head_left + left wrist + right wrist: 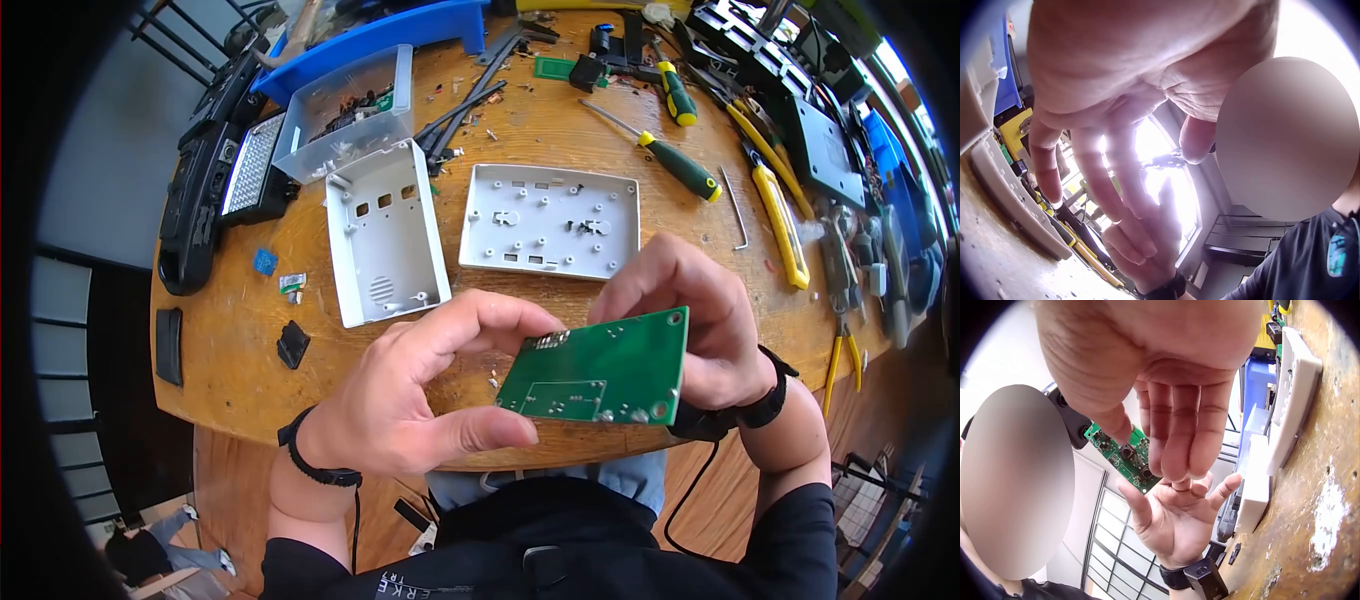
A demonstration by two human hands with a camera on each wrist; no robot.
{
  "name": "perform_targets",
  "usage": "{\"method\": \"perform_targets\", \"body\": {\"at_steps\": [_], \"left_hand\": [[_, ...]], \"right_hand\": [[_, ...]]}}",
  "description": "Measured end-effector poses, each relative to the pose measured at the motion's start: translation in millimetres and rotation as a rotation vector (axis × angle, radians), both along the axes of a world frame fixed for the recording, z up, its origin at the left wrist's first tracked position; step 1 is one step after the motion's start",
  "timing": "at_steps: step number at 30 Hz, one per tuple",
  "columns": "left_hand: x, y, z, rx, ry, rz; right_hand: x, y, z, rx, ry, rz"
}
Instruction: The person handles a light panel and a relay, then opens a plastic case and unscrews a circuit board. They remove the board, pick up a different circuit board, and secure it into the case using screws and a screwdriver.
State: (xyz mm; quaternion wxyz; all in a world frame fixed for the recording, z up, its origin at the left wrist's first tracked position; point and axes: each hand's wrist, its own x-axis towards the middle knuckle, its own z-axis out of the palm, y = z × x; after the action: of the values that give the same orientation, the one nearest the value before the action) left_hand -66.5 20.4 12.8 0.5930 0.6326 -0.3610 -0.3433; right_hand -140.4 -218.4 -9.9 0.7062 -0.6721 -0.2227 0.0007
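A green circuit board (620, 365) is held tilted above the table's front edge, its solder side facing the head camera. My right hand (705, 315) grips it from behind at its right part. In the right wrist view, the thumb and fingers of that hand (1172, 369) pinch the board (1125, 456), whose face there carries round black parts. My left hand (410, 390) is spread at the board's left end, fingertips by its upper corner and thumb off it; whether they touch is unclear. The left wrist view shows this hand's palm (1141, 75) and loosely bent fingers.
Two white housing halves, one upright (405, 245) and one wider (550, 215), lie beyond the hands. Behind are a clear bin (300, 135) and blue tray (375, 40). Screwdrivers (685, 170), a yellow cutter (780, 225) and pliers (840, 340) lie right; small scraps (292, 345) lie left.
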Motion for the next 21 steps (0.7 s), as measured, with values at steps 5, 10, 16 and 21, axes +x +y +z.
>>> {"method": "perform_targets", "body": {"at_steps": [5, 10, 16, 21], "left_hand": [[-8, -6, 5, 0.099, 0.277, 0.075], [-3, -3, 0, 0.118, 0.186, 0.006], [3, 1, -3, 0.079, 0.12, -0.059], [0, 1, -7, 0.059, 0.118, 0.022]], "right_hand": [[-1, 4, 0, 0.044, 0.072, -0.061], [-5, 9, 9, 0.007, 0.13, -0.122], [-7, 6, 4, -0.028, 0.206, -0.162], [-6, 8, 9, 0.088, 0.324, -0.142]]}}
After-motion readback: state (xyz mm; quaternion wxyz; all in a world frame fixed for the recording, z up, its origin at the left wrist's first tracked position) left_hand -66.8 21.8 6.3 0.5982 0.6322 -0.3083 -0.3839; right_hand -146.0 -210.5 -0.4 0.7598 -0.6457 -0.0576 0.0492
